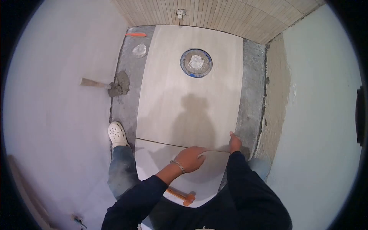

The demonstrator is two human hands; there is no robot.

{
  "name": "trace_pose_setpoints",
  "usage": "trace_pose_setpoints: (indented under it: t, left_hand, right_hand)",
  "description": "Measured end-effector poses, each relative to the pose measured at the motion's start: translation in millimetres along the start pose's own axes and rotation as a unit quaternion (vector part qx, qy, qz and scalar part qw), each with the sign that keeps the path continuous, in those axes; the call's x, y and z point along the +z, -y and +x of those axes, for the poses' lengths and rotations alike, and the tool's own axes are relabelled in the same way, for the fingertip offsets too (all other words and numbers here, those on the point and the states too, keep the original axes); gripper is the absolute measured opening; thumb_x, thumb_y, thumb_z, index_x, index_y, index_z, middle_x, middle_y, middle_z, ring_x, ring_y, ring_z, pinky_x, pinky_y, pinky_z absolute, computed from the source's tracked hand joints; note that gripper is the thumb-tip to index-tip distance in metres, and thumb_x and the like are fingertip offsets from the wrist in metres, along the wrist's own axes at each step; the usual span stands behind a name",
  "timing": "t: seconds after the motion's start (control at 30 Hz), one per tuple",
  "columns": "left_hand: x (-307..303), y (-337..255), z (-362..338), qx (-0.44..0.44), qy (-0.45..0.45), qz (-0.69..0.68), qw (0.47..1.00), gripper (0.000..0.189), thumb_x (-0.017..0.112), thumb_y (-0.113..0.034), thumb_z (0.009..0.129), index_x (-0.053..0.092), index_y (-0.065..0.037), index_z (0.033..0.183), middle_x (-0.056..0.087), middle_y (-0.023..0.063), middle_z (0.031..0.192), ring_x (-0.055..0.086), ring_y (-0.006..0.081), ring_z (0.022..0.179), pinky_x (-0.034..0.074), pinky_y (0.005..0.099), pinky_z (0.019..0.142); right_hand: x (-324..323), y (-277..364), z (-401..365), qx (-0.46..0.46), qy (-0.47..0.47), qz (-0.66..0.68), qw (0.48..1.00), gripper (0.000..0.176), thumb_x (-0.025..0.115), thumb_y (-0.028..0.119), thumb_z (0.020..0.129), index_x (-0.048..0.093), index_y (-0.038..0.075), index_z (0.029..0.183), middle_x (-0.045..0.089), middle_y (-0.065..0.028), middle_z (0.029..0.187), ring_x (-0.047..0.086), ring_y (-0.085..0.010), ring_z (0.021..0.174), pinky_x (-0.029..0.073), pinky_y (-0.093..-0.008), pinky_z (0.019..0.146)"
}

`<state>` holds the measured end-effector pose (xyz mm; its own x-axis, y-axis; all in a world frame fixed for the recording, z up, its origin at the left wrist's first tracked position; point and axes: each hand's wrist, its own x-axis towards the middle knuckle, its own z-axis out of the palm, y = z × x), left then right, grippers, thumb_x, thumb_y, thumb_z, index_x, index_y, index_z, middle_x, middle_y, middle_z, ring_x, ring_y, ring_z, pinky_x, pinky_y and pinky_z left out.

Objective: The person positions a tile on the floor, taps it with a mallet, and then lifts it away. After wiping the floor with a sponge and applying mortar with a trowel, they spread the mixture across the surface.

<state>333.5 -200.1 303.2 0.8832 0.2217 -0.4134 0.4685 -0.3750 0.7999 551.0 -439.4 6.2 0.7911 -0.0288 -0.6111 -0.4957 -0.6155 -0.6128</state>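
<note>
My left hand (189, 159), with a chain bracelet at the wrist, lies over the seam between two large pale tiles. Its index finger and thumb are apart, and nothing shows between them. At the right end of that seam, my right hand (235, 143) touches the tile edge with one digit stretched forward; its other fingers are mostly hidden. The far tile (165, 103) has a round hole around a drain (196, 62) with a blue rim. Closer to my body lies the near tile (151, 161), partly under my arms. An orange tool (188, 199) rests on it between my legs.
A wooden-handled tool (94, 83) leans in a heap of grey mortar (122, 81) on the left floor strip. Beyond are crumpled clear plastic (139, 50) and an orange object (136, 35). Walls stand on both sides; a slatted tile wall (214, 15) closes the far end.
</note>
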Motion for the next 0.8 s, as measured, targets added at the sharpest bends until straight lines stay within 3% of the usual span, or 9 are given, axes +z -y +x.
trace_pose_setpoints:
  t: [0.07,0.17,0.3,0.37,0.57,0.63,0.67,0.8]
  left_hand:
    - [-17,14,-6,-0.025,0.001,-0.022,0.999,0.036,0.052,-0.025,0.088,0.059,-0.005,0.117,0.062,0.0179,0.111,0.061,0.0329,0.097,0.047,0.0406,0.087]
    - [-30,36,-18,-0.075,0.031,-0.047,0.996,0.037,0.052,-0.027,0.088,0.059,-0.005,0.116,0.063,0.0178,0.11,0.061,0.0322,0.096,0.047,0.0405,0.086]
    - [-28,58,-38,-0.109,0.096,-0.049,0.988,0.038,0.052,-0.028,0.087,0.059,-0.005,0.116,0.063,0.0176,0.109,0.062,0.032,0.094,0.048,0.0398,0.085]
    - [-30,62,-43,-0.133,0.134,-0.049,0.981,0.038,0.053,-0.029,0.087,0.059,-0.005,0.117,0.064,0.0174,0.109,0.063,0.0319,0.094,0.049,0.0396,0.085]
    - [-27,70,-59,-0.199,0.211,-0.071,0.954,0.037,0.052,-0.028,0.089,0.059,-0.006,0.117,0.064,0.0172,0.108,0.063,0.0318,0.095,0.049,0.039,0.086]
    - [-28,68,-64,-0.188,0.213,-0.087,0.955,0.037,0.052,-0.028,0.088,0.06,-0.006,0.116,0.064,0.0175,0.108,0.063,0.0315,0.095,0.049,0.0389,0.086]
    - [-10,83,-77,-0.142,0.194,-0.072,0.968,0.036,0.053,-0.027,0.088,0.06,-0.005,0.115,0.064,0.0177,0.107,0.063,0.0316,0.095,0.049,0.0388,0.085]
    - [-22,61,-72,-0.2,0.195,-0.143,0.95,0.036,0.053,-0.026,0.087,0.06,-0.005,0.116,0.064,0.0171,0.109,0.063,0.0314,0.094,0.049,0.0384,0.086]
  right_hand:
    - [2,14,-13,-0.011,-0.057,-0.023,0.998,0.054,0.076,0.043,0.071,0.063,-0.006,0.091,0.064,-0.0157,0.089,0.057,-0.026,0.083,0.043,-0.0369,0.08]
    - [-1,19,-16,0.001,-0.019,-0.014,1.0,0.054,0.076,0.044,0.07,0.062,-0.005,0.087,0.063,-0.0126,0.087,0.055,-0.0245,0.081,0.042,-0.0368,0.08]
    - [0,45,-33,0.018,-0.064,-0.089,0.994,0.046,0.078,0.04,0.07,0.061,-0.002,0.081,0.06,-0.0073,0.082,0.051,-0.0196,0.077,0.042,-0.0337,0.077]
    - [3,48,-35,0.033,-0.049,0.066,0.996,0.038,0.08,0.034,0.069,0.059,0.003,0.077,0.057,-0.0018,0.078,0.048,-0.0151,0.074,0.041,-0.0305,0.074]
    - [0,26,-16,0.074,-0.036,0.08,0.993,0.029,0.081,0.024,0.069,0.057,0.008,0.074,0.053,0.0027,0.074,0.048,-0.0129,0.07,0.04,-0.0269,0.068]
    - [0,34,-21,0.089,-0.041,0.091,0.991,0.028,0.081,0.024,0.07,0.057,0.009,0.073,0.053,0.0029,0.072,0.047,-0.0118,0.068,0.04,-0.0258,0.066]
    - [2,39,-24,0.098,-0.044,0.102,0.989,0.027,0.08,0.023,0.071,0.057,0.009,0.073,0.053,0.003,0.071,0.047,-0.0106,0.067,0.039,-0.0246,0.064]
    - [2,34,-20,0.115,-0.017,0.107,0.987,0.026,0.079,0.022,0.072,0.057,0.01,0.073,0.051,0.0044,0.067,0.044,-0.0082,0.062,0.037,-0.0235,0.06]
